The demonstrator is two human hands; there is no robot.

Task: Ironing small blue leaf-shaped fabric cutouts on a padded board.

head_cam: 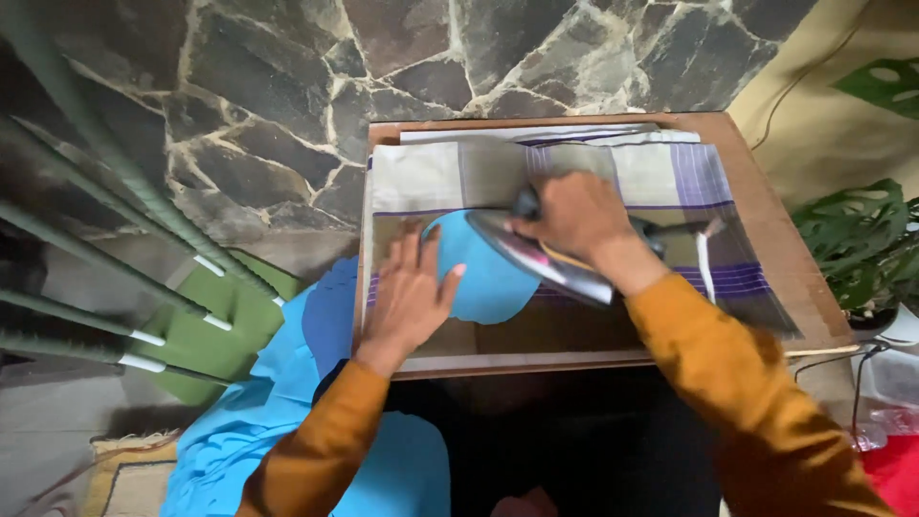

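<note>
— Blue cloth [488,278], a rounded piece of it, lies on the striped pressing cloth [613,168] spread over the wooden counter [766,220]; the rest of the blue fabric hangs off the near left edge, down over the person's lap.

— And the hands?

— Right hand [570,215] has its grip wrapped fully around the handle of the clothes iron [546,258], whose soleplate sits on the right edge of the blue piece, tip pointing far-left. Left hand [412,292] holds nothing — it lies flat, fingers spread, pinning the blue cloth just left of the iron.

— So which step is this?

— Pressing, I'd judge, mid-stroke: the fabric is laid out and the iron is on it.

— What does the next move call for?

— Probably a slide toward the left across the blue piece — so the flat hand has to keep the cloth taut yet stay out of the hot tip's path. The iron's cord [704,263] trails on the right and should stay off the fabric.
</note>
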